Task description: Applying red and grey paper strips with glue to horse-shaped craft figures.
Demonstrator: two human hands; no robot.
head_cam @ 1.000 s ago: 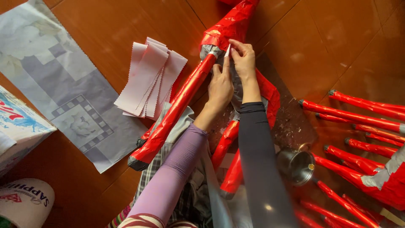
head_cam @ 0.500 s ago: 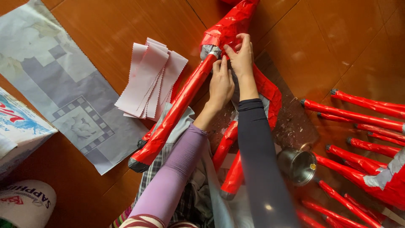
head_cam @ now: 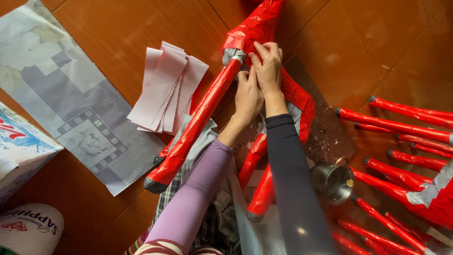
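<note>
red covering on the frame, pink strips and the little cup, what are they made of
Red covering: looks like glossy paper or foil, creased and shining.
Pink strips: matte paper, probably, with zigzag-cut edges.
Little cup: metal, by its grey reflective sheen.

Everything is carried by a floor of glossy reddish-brown tiles [head_cam: 118, 28]. At the left, a grey patterned sheet [head_cam: 71, 108] is laid flat on it. A fanned stack of pale pink strips with zigzag-cut edges [head_cam: 165, 87] is placed just right of that sheet, partly touching it. A white printed bag [head_cam: 19, 146] is seen at the left edge, and a white roll [head_cam: 28, 229] at the bottom-left corner. A small metal cup [head_cam: 332, 182] is set on the floor right of centre. Red-wrapped rods [head_cam: 401, 127] are spread at the right. A dark scuffed patch [head_cam: 325, 137] is seen beside the cup.
</note>
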